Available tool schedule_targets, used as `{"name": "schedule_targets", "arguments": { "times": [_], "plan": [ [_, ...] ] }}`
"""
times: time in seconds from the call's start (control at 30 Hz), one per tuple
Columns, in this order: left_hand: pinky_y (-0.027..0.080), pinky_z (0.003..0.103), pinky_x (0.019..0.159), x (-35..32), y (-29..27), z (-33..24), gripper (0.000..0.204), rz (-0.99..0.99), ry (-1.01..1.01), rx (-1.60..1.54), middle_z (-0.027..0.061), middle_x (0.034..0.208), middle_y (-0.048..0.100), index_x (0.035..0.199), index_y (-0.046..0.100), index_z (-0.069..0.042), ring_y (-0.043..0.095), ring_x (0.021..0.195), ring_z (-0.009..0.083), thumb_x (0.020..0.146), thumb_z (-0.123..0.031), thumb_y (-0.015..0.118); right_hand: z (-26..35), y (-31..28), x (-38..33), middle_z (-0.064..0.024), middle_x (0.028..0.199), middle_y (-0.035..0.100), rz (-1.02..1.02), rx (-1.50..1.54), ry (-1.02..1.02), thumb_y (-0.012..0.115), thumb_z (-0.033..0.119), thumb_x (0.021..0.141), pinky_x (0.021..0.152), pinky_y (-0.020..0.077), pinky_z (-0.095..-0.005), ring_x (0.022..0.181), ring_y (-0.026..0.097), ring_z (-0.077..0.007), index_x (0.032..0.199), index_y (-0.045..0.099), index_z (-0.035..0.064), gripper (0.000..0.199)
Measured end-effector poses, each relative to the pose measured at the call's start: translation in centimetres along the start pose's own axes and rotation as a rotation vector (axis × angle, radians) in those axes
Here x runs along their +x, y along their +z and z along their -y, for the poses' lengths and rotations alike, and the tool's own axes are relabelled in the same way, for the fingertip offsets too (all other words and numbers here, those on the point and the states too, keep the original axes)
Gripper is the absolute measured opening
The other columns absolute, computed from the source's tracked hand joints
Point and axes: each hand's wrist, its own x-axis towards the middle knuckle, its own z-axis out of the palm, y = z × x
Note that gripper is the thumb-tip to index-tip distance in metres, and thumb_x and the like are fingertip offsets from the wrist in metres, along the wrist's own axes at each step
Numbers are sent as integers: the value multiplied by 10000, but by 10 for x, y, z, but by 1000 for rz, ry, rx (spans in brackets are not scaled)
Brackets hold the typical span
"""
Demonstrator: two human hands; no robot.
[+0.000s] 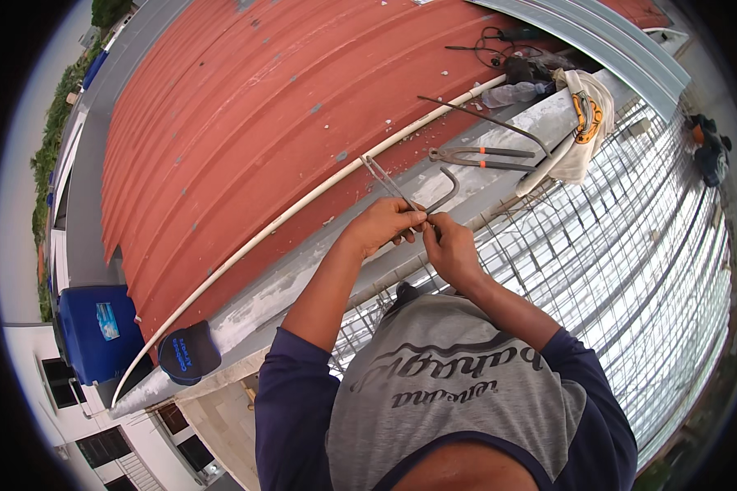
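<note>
At the lower left of the frame stood a blue plastic tank (pixel 97 331), boxy with rounded corners, carrying a small pale rectangular label (pixel 107 320) on its side. Just right of it, on the lower end of the grey concrete ledge (pixel 303 274), lay a dark cap (pixel 188 352) with a line of light lettering across its front. A white pipe (pixel 287 217) ran in a long curve from beside the tank up toward the upper right, following the edge of the red corrugated roof (pixel 246 106).

Near the centre of the frame, the left hand (pixel 385 225) and the right hand (pixel 449 250) met over the ledge. Both were closed on a thin bent steel rod (pixel 444 196): the left hand's fingers were pinched together around the part where two straight metal legs rose toward the upper left, and the right hand's fingertips were clamped on the rod just beside them. The rod looked dull grey, slender, with a hooked curve at its upper right end.

Further up the ledge, right of centre, lay long-handled pincers (pixel 479 158) with orange bands on the handles, and a longer thin rod (pixel 483 119) above them. At the upper right a pale cloth (pixel 577 155) hung over the ledge with a yellow tool (pixel 585 114) on it. A grid of steel mesh (pixel 630 270) filled the right side.
</note>
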Motion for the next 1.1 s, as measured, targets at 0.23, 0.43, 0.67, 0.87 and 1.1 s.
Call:
{"name": "schedule_targets", "arguments": {
  "times": [0.23, 0.43, 0.67, 0.87, 1.1],
  "plan": [
    [407, 240, 518, 0, 12, -4, 188, -98, 68, 103, 26, 758, 620, 945, 664, 15, 498, 594, 79, 885, -162, 647, -6, -18, -22, -219, 730, 637, 50, -7, 141, 563, 132, 909, 598, 488, -459, 693, 641, -398, 1062, 576, -11, 209],
    [389, 241, 520, -3, 21, -9, 189, -138, 82, 225, 37, 756, 609, 946, 647, 27, 480, 577, 76, 872, -147, 641, 7, -19, -27, -198, 732, 641, 198, -328, -110, 541, 117, 892, 627, 508, -485, 679, 641, -397, 1056, 574, -6, 207],
    [388, 243, 525, 3, 16, -2, 186, -143, 99, 165, 44, 759, 613, 949, 646, 23, 494, 592, 82, 875, -147, 631, 7, -46, 18, -221, 720, 640, -26, -37, 169, 601, 210, 892, 648, 476, -413, 677, 638, -358, 919, 674, -37, 259],
    [387, 246, 527, 6, 14, 4, 209, -120, 131, 149, 53, 763, 616, 936, 647, 25, 496, 592, 88, 877, -175, 633, -2, -15, -16, -240, 675, 601, 281, 66, 297, 562, 229, 906, 641, 462, -412, 635, 607, -358, 881, 658, -60, 306],
    [435, 296, 571, -6, 10, 3, 257, -247, 209, 250, 59, 701, 612, 915, 666, 46, 551, 614, 118, 867, -206, 649, -18, -62, 20, -134, 1008, 604, 86, -376, -178, 615, 252, 879, 856, 469, -413, 1005, 578, -316, 1108, 646, 58, 302]
  ]
}}
